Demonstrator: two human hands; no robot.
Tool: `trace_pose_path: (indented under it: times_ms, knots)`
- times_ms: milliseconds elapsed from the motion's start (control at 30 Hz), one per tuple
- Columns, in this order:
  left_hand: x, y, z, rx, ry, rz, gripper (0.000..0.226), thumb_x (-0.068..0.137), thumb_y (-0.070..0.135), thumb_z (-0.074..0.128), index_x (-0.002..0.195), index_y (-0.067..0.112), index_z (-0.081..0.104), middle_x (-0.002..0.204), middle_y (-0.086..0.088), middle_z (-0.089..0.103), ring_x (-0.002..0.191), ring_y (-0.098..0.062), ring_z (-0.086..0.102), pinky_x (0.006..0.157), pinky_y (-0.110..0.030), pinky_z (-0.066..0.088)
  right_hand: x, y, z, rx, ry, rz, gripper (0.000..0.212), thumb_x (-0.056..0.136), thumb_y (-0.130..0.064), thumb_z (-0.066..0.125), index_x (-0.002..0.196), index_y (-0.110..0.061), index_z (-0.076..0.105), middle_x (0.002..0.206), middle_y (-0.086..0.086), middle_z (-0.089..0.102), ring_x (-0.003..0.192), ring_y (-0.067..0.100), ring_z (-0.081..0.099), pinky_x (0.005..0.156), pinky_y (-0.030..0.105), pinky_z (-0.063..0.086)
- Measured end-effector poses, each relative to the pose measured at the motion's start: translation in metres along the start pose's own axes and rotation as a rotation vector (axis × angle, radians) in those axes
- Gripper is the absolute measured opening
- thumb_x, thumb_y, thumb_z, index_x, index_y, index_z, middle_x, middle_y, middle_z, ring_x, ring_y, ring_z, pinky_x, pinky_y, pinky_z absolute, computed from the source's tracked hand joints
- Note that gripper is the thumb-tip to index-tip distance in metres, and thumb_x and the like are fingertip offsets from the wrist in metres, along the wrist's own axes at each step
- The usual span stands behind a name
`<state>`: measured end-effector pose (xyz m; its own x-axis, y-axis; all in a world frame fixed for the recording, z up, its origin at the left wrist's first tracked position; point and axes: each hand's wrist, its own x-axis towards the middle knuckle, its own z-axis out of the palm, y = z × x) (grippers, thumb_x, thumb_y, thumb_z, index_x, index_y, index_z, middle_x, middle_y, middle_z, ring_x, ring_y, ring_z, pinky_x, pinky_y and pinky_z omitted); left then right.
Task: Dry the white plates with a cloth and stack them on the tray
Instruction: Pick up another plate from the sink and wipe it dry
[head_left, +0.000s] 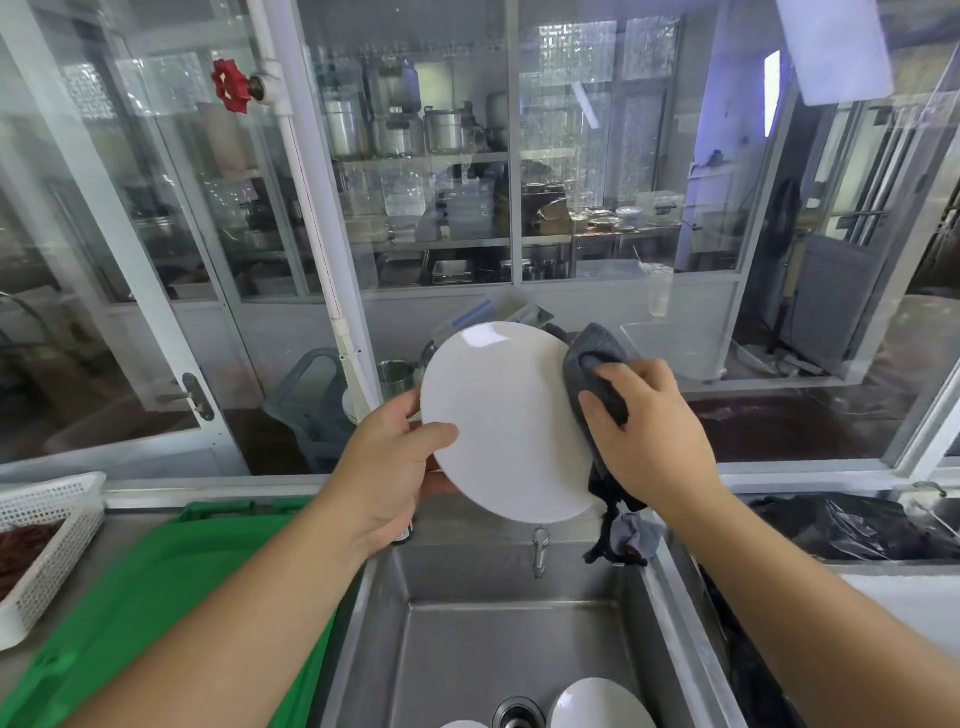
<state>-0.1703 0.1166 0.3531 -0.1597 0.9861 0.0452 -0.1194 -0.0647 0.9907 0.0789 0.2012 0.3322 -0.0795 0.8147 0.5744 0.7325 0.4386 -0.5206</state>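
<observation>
While gripped, plate (506, 421) between both hands.

White plate (506, 426) upright (cloth (597, 374) on rim)

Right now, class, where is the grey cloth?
In the head view the grey cloth is right of centre, gripped by the right hand against the right edge of the white plate held up above the sink.
</observation>
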Motion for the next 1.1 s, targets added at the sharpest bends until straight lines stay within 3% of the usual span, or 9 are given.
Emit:
trace_pose_path:
  times_ms: [100,167,300,400,533,767,900,1000,1100]
  knots:
    - [0.0,-0.003,0.004,-0.025,0.09,0.022,0.039,0.092,0.002,0.063,0.104,0.036,0.078,0.113,-0.005,0.078,0.101,-0.034,0.074,0.066,-0.04,0.063,-0.01,-0.008,-0.001,-0.161,-0.054,-0.071,0.033,0.098,-0.039,0.064,0.128,-0.025,0.07,0.124,0.004,0.059,0.086,0.035,0.067,0.066,0.039,0.054]
    - [0.001,-0.004,0.006,-0.043,0.149,0.034,0.041,0.094,-0.001,0.061,0.111,0.034,0.074,0.116,-0.002,0.077,0.105,-0.034,0.072,0.064,-0.04,0.063,-0.023,-0.016,0.0,-0.22,-0.107,-0.115,0.029,0.097,-0.038,0.063,0.12,-0.025,0.073,0.117,0.004,0.061,0.085,0.034,0.067,0.065,0.04,0.055]
    - [0.0,-0.01,0.014,0.019,0.203,0.046,0.045,0.095,-0.004,0.06,0.118,0.035,0.064,0.105,0.004,0.078,0.098,-0.03,0.073,0.063,-0.038,0.063,-0.058,-0.038,0.012,-0.172,-0.253,-0.255,0.022,0.096,-0.044,0.054,0.101,-0.025,0.065,0.101,-0.001,0.06,0.077,0.029,0.065,0.059,0.039,0.053]
    - [-0.007,-0.015,0.02,0.038,0.186,0.029,0.046,0.097,-0.006,0.058,0.118,0.034,0.062,0.096,0.006,0.079,0.086,-0.023,0.077,0.061,-0.033,0.062,-0.063,-0.047,0.015,-0.107,-0.295,-0.295,0.023,0.098,-0.045,0.053,0.105,-0.026,0.063,0.103,-0.003,0.06,0.076,0.029,0.064,0.061,0.041,0.055]
    - [-0.018,-0.021,0.029,0.039,0.15,0.022,0.043,0.097,-0.007,0.058,0.12,0.029,0.064,0.098,-0.002,0.08,0.086,-0.023,0.078,0.063,-0.037,0.063,-0.043,-0.057,0.012,-0.053,-0.222,-0.305,0.026,0.098,-0.043,0.06,0.119,-0.028,0.065,0.115,-0.003,0.063,0.079,0.028,0.066,0.06,0.038,0.055]
    - [-0.03,-0.028,0.036,0.064,0.073,0.075,0.047,0.095,-0.01,0.055,0.123,0.026,0.064,0.097,-0.008,0.08,0.088,-0.025,0.077,0.065,-0.034,0.062,0.011,-0.044,0.003,-0.047,-0.131,-0.095,0.036,0.102,-0.039,0.06,0.135,-0.024,0.06,0.133,0.008,0.058,0.098,0.034,0.065,0.077,0.044,0.055]
    - [-0.031,-0.026,0.034,0.164,0.072,0.149,0.057,0.095,-0.007,0.053,0.114,0.043,0.072,0.102,0.004,0.081,0.091,-0.019,0.077,0.067,-0.038,0.064,0.006,-0.036,0.008,-0.052,-0.166,0.063,0.04,0.104,-0.044,0.057,0.139,-0.026,0.057,0.136,0.008,0.06,0.105,0.036,0.064,0.083,0.041,0.051]
    - [-0.033,-0.025,0.034,0.321,0.073,0.224,0.066,0.096,-0.001,0.055,0.109,0.062,0.068,0.106,0.018,0.079,0.091,-0.008,0.076,0.068,-0.032,0.065,-0.005,-0.035,0.017,0.056,-0.203,0.18,0.037,0.103,-0.044,0.056,0.136,-0.027,0.058,0.123,0.004,0.066,0.106,0.032,0.063,0.08,0.035,0.041]
    - [-0.035,-0.025,0.033,0.504,0.075,0.352,0.064,0.096,0.004,0.057,0.133,0.056,0.06,0.114,0.031,0.073,0.098,0.004,0.071,0.083,-0.019,0.058,-0.014,-0.031,0.024,0.249,-0.268,0.334,0.017,0.101,-0.045,0.054,0.114,-0.036,0.061,0.092,-0.015,0.067,0.084,0.011,0.062,0.066,0.027,0.041]
